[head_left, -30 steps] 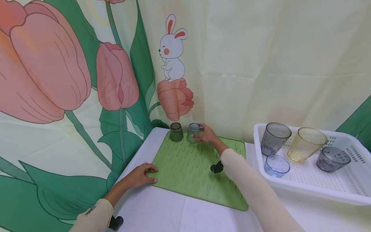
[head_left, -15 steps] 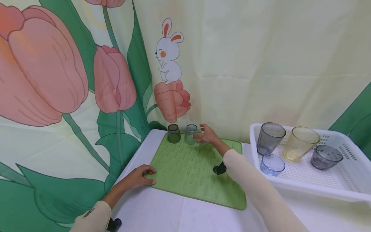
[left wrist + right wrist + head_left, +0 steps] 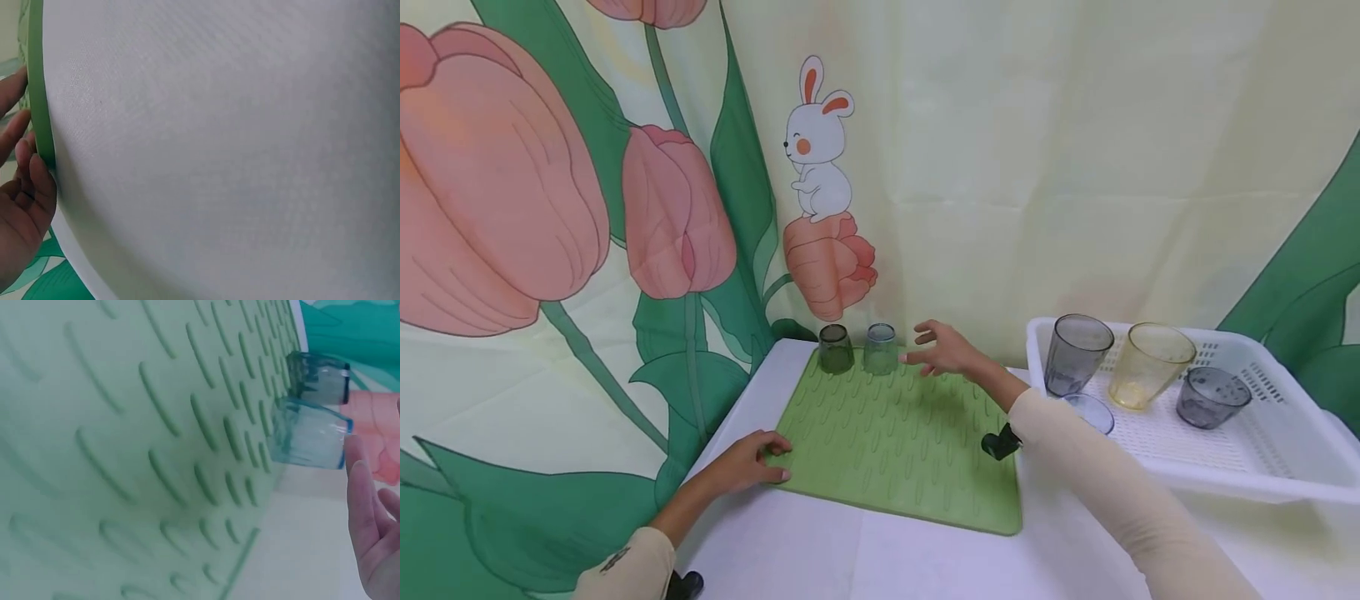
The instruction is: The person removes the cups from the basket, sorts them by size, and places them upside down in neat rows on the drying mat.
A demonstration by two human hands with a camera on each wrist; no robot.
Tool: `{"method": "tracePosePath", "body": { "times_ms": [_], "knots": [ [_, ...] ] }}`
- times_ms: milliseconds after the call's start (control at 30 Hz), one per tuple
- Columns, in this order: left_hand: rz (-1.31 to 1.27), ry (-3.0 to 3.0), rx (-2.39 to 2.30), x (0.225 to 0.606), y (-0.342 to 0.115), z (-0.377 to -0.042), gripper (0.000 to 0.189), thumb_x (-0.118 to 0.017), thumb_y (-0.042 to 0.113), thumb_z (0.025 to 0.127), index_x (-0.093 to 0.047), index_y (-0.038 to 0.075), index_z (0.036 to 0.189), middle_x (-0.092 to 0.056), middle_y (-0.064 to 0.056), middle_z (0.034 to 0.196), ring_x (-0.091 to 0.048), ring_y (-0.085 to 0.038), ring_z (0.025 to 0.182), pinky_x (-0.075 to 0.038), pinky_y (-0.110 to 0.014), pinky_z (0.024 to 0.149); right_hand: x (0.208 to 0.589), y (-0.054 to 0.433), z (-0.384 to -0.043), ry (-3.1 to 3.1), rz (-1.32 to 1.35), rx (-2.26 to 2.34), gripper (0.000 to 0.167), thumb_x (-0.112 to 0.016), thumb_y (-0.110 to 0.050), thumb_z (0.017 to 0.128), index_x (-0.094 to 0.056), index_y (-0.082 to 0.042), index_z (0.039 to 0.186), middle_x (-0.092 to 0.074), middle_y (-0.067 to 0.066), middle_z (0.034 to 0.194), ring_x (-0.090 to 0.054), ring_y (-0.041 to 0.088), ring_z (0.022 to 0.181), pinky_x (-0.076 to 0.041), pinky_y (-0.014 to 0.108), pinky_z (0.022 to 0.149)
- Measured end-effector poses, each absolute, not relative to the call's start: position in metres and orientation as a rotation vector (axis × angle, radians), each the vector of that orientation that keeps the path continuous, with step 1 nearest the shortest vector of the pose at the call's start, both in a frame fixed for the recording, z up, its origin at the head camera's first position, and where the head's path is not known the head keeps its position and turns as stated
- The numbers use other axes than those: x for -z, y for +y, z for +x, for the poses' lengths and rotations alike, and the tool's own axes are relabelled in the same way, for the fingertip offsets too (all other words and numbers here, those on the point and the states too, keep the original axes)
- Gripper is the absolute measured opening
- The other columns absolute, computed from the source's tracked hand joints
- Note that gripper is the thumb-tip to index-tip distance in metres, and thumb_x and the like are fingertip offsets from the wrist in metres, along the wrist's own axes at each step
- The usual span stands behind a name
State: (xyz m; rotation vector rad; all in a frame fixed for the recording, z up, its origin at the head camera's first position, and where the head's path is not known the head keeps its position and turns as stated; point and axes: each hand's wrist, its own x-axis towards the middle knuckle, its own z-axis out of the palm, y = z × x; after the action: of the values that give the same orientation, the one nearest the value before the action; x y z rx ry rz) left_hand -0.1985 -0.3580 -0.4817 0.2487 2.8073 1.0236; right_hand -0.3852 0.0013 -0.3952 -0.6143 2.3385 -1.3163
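The right grip (image 3: 946,348) is released, a bare hand with its fingers spread and holding nothing, just beside a pale blue-rimmed cup (image 3: 881,352); the left grip (image 3: 741,462) is also released, its fingers loosely bent and resting at the near left corner of a green mat. Behind everything hangs a cream backdrop (image 3: 1037,125) printed with large pink tulips, green leaves and a white rabbit on a carrot. Below it spreads the worktop (image 3: 775,567), covered in white. On the right stands a white plastic basket (image 3: 1247,486) with slotted walls. To its left lies the green mat (image 3: 887,450), flat and patterned with raised oblong ridges. Inside the basket, the yellow glass (image 3: 1150,367) stands next to a tall grey glass (image 3: 1077,358), and to their right is a short grey glass (image 3: 1213,400); a blue glass (image 3: 1090,414) is partly hidden by the right sleeve (image 3: 1097,467). The pale blue-rimmed cup stands narrower end up at the mat's far edge, near its left corner, and a dark cup (image 3: 836,352) stands the same way just left of it.
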Motion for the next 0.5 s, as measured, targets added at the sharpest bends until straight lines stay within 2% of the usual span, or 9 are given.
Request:
{"method": "tracePosePath", "body": {
  "times_ms": [67,300,500],
  "knots": [
    [0.238,2.809,-1.01,0.481,-0.358,-0.196,0.039,-0.081,0.024,0.084,-0.067,0.006,0.116,-0.061,-0.005,0.106,-0.051,-0.019,0.092,-0.045,-0.027,0.075,0.389,0.007,-0.378,2.355,-0.661,1.298,0.075,-0.074,-0.03,0.092,-0.037,-0.005,0.151,-0.048,0.021,0.148,-0.073,0.029,0.083,-0.057,0.047,0.085],
    [0.221,2.79,-1.005,0.477,-0.356,-0.196,0.04,-0.081,0.025,0.084,-0.066,0.005,0.115,-0.062,-0.006,0.106,-0.052,-0.02,0.091,-0.045,-0.028,0.074,0.366,0.034,-0.353,2.374,-0.807,1.271,0.062,-0.076,-0.029,0.09,-0.05,-0.004,0.14,-0.059,0.019,0.133,-0.072,0.035,0.082,-0.058,0.037,0.071],
    [0.22,2.777,-1.013,0.476,-0.35,-0.197,0.042,-0.082,0.024,0.083,-0.066,0.003,0.116,-0.061,-0.007,0.106,-0.051,-0.02,0.09,-0.046,-0.027,0.072,0.361,0.066,-0.334,2.318,-0.851,1.321,0.055,-0.076,-0.028,0.09,-0.055,-0.003,0.134,-0.061,0.02,0.127,-0.072,0.024,0.074,-0.058,0.035,0.068]
  ]
}}
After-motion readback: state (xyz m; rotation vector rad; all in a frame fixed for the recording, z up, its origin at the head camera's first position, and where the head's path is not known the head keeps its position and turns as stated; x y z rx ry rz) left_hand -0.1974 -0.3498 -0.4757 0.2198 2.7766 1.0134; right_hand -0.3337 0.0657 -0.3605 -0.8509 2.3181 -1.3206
